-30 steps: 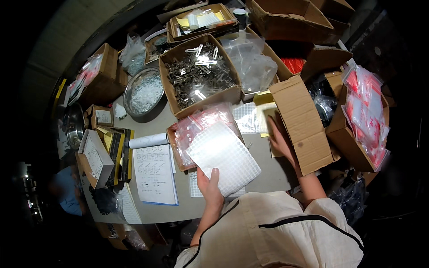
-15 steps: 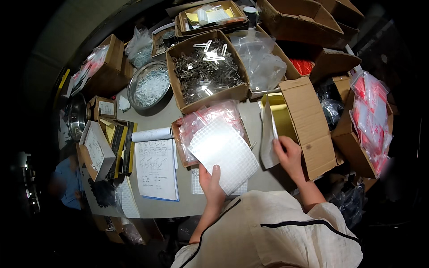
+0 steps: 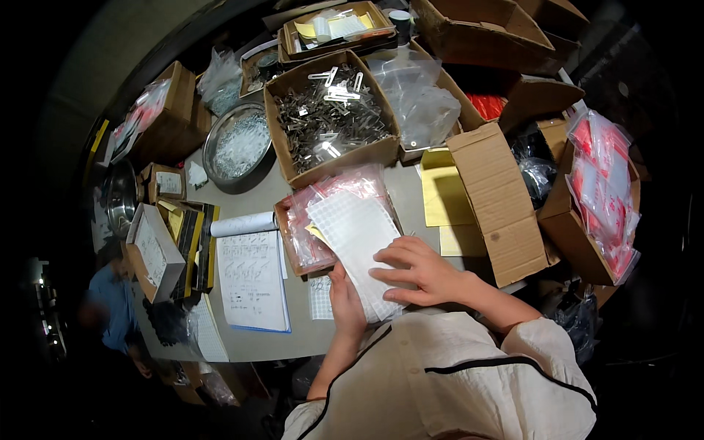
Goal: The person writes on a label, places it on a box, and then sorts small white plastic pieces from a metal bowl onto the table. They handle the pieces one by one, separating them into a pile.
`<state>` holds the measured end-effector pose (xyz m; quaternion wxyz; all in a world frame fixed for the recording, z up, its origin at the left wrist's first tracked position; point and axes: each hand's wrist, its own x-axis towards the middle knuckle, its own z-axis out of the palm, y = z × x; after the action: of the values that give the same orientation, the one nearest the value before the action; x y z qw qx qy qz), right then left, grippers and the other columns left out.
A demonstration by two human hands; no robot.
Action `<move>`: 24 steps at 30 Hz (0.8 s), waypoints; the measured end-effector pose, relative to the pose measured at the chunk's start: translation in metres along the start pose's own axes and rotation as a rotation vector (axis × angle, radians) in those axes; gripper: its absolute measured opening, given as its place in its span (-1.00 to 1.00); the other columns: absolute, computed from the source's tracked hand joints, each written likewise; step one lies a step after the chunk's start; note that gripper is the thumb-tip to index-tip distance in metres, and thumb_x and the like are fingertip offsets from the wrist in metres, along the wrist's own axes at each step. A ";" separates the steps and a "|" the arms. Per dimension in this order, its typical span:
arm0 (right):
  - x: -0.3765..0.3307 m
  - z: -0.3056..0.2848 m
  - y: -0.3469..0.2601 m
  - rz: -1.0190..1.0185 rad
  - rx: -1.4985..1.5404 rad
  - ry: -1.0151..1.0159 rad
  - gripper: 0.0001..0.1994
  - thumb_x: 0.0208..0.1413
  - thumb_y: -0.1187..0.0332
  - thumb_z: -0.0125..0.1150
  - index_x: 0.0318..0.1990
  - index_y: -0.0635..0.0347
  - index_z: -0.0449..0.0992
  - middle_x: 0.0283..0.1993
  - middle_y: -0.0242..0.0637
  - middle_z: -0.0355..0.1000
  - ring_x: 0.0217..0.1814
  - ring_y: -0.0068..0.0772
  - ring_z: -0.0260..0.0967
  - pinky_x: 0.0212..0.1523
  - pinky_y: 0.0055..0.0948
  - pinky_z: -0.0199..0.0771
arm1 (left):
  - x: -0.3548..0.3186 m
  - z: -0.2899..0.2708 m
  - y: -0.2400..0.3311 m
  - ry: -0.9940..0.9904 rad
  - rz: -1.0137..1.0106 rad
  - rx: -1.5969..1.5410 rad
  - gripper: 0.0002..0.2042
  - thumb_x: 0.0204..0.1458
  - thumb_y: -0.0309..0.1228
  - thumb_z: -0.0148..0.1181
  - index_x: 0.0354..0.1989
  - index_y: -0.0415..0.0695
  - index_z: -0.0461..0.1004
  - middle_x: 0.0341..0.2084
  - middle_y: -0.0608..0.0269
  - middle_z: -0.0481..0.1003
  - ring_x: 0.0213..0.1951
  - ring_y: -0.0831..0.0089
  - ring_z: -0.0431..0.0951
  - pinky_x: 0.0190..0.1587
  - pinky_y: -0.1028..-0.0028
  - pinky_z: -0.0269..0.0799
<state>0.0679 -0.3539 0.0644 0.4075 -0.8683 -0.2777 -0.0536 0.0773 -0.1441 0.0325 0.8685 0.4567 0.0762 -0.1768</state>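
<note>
My left hand (image 3: 346, 297) grips the white gridded label sheet stack (image 3: 357, 242) from below; my right hand (image 3: 419, 273) lies spread on top. Sorting step; a top-sheet pinch seems required.

Your hands: two, left hand (image 3: 346, 299) and right hand (image 3: 414, 273)
White grid sheets (image 3: 357, 246): one stack
Open notebook (image 3: 251, 279): one
Round metal bowl (image 3: 236, 147): one

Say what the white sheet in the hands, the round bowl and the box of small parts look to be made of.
White sheet: probably paper label stock, matte, with a fine grid of small rectangles.
Round bowl: metal, likely steel, with a shiny grey rim.
Box: brown corrugated cardboard, dull, with folded flaps.
Small parts: seemingly metal, with bright glints.
</note>
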 end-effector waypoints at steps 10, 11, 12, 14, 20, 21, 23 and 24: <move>0.005 0.005 0.013 0.545 0.303 0.356 -0.61 0.28 0.34 0.23 0.20 0.31 0.46 0.13 -0.09 0.46 0.17 -0.23 0.42 0.20 -0.34 0.41 | -0.012 0.023 0.011 0.068 0.006 0.123 -0.47 0.13 -0.62 0.16 0.31 -0.38 0.26 0.14 0.01 0.47 0.13 0.28 0.51 0.20 0.31 0.42; 0.001 0.008 0.014 0.550 0.354 0.293 -0.61 0.29 0.33 0.22 0.20 0.32 0.45 0.12 -0.10 0.46 0.16 -0.26 0.42 0.18 -0.35 0.42 | -0.012 0.023 0.012 0.044 -0.032 0.124 -0.48 0.12 -0.62 0.17 0.30 -0.38 0.27 0.13 0.01 0.47 0.13 0.27 0.52 0.20 0.30 0.42; -0.003 0.012 0.014 0.555 0.405 0.230 -0.61 0.31 0.32 0.21 0.21 0.33 0.44 0.12 -0.11 0.46 0.15 -0.30 0.42 0.16 -0.36 0.43 | -0.011 0.023 0.013 0.019 -0.072 0.126 -0.48 0.11 -0.62 0.17 0.29 -0.38 0.28 0.12 0.01 0.48 0.12 0.26 0.52 0.19 0.30 0.43; -0.005 0.020 0.017 0.411 0.319 0.293 -0.60 0.32 0.33 0.19 0.22 0.33 0.44 0.14 -0.12 0.47 0.10 -0.30 0.45 0.11 -0.38 0.43 | -0.009 0.024 0.015 0.004 -0.147 0.078 -0.48 0.10 -0.61 0.18 0.28 -0.38 0.30 0.11 0.01 0.49 0.10 0.25 0.54 0.18 0.29 0.44; 0.002 0.002 0.100 0.535 -0.193 0.557 -0.55 0.27 0.46 0.15 0.31 0.29 0.38 0.26 0.04 0.40 0.18 0.07 0.43 0.12 -0.18 0.48 | -0.005 0.021 0.014 0.056 -0.229 0.025 -0.47 0.14 -0.63 0.13 0.33 -0.35 0.25 0.16 0.01 0.46 0.16 0.19 0.51 0.22 0.23 0.42; -0.010 0.009 0.127 0.592 -0.194 0.562 -0.53 0.27 0.47 0.14 0.34 0.29 0.35 0.29 0.07 0.37 0.23 0.10 0.40 0.14 -0.15 0.47 | -0.004 0.023 0.016 0.048 -0.244 0.016 -0.47 0.14 -0.64 0.13 0.33 -0.35 0.25 0.16 0.00 0.46 0.16 0.19 0.51 0.22 0.22 0.43; -0.027 0.022 0.175 0.644 -0.168 0.562 -0.48 0.27 0.48 0.12 0.39 0.31 0.28 0.35 0.11 0.32 0.32 0.15 0.34 0.20 -0.12 0.42 | -0.004 0.023 0.018 0.034 -0.263 0.024 -0.47 0.14 -0.65 0.13 0.33 -0.35 0.25 0.17 0.00 0.45 0.17 0.18 0.51 0.23 0.22 0.43; -0.031 0.026 0.196 0.638 -0.146 0.560 -0.46 0.27 0.48 0.11 0.41 0.32 0.25 0.38 0.13 0.30 0.35 0.16 0.31 0.24 -0.10 0.38 | -0.004 0.024 0.018 0.024 -0.266 0.040 -0.47 0.14 -0.66 0.13 0.33 -0.35 0.25 0.17 0.00 0.45 0.17 0.18 0.51 0.23 0.21 0.44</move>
<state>0.1414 -0.4494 -0.0959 0.4009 -0.8892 0.1303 -0.1779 0.0801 -0.1534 0.0611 0.8272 0.4618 0.1428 -0.2866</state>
